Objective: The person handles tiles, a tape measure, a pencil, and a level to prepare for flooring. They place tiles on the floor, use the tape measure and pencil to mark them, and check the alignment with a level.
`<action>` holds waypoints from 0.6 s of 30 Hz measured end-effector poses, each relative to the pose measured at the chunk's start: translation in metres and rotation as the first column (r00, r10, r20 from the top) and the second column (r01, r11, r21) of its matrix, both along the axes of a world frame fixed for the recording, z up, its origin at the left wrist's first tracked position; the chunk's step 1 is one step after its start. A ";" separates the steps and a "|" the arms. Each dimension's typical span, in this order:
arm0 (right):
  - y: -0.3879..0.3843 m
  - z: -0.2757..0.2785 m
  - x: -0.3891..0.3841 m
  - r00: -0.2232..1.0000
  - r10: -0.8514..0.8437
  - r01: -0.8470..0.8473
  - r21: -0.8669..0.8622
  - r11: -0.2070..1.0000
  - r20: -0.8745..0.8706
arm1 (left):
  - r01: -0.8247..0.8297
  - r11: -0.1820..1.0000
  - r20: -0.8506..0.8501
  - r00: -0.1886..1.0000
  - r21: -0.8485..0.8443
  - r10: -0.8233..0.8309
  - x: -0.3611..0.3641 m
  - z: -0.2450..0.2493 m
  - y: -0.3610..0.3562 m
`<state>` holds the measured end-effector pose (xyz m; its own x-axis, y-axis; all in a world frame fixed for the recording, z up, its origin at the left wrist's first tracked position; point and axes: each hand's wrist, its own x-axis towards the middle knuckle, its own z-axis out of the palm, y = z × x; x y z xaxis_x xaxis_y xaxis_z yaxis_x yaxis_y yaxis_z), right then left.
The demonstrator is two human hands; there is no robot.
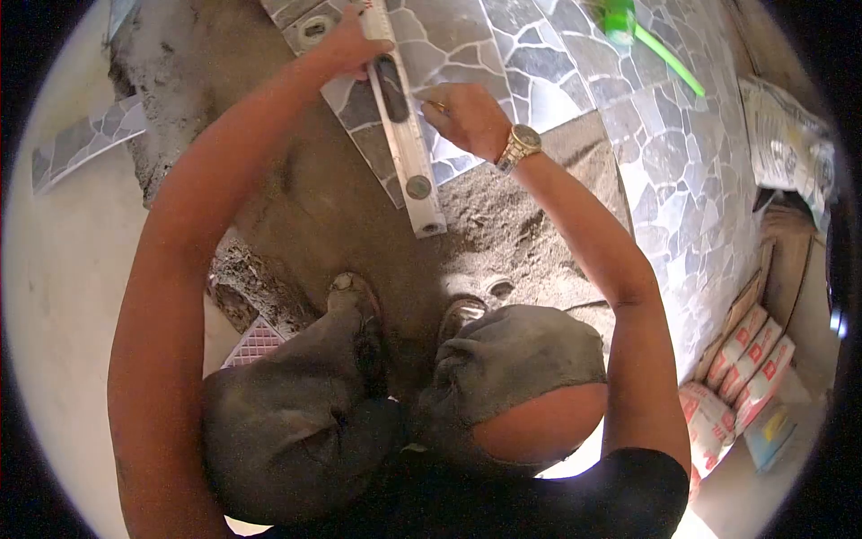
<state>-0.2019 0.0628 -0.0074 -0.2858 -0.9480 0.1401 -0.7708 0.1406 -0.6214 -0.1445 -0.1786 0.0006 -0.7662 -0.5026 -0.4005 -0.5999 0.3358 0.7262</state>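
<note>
Right now the spirit level (411,162) lies lengthwise over the stone-patterned tiles (458,45), its near end reaching past their edge, over the dark ground (296,198). Your left hand (346,45) is closed around the level's far part, thumb across the top face and fingers at the side, so most of its body, with the dark slot and the round vial, runs from your grip back toward you. Your right hand (471,117) sits just beside the level, fingers loosely curled near its edge; you can't tell from here whether they pinch anything small. A watch (526,141) is on that wrist.

Around the level, tiles already cover the far side and the long stretch on the right, while the sand (557,198) beside your right forearm has none on it. From this view, how level or firmly set those tiles are can't be judged. Farther out, a green-handled tool (669,58) lies on the right-hand tiling, a tile piece (90,135) rests on the left, and red-and-white bags (750,359) are stacked at the right.
</note>
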 end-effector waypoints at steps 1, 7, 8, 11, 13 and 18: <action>0.010 -0.003 0.004 0.994 -0.077 0.084 -0.088 0.993 0.081 | 0.027 0.998 0.013 1.000 0.051 -0.028 0.001 -0.001 -0.005; 0.069 0.016 0.080 0.915 -0.358 0.378 -0.084 0.922 0.184 | 0.029 0.999 0.033 0.999 0.023 -0.030 0.002 0.009 0.002; 0.078 0.032 0.105 0.895 -0.389 0.388 0.050 0.920 0.217 | 0.034 0.999 0.058 0.998 -0.004 -0.034 0.001 0.009 0.002; 0.085 0.031 0.155 0.857 -0.436 0.452 0.005 0.892 0.276 | 0.024 0.999 0.025 0.999 -0.042 -0.023 0.001 0.010 0.006; 0.085 0.023 0.165 0.835 -0.469 0.471 0.068 0.880 0.286 | 0.017 0.999 0.003 1.000 0.037 -0.017 0.004 0.012 0.008; 0.084 0.015 0.172 0.811 -0.500 0.490 0.114 0.864 0.305 | 0.046 0.998 -0.006 0.999 -0.052 -0.046 -0.002 0.002 0.005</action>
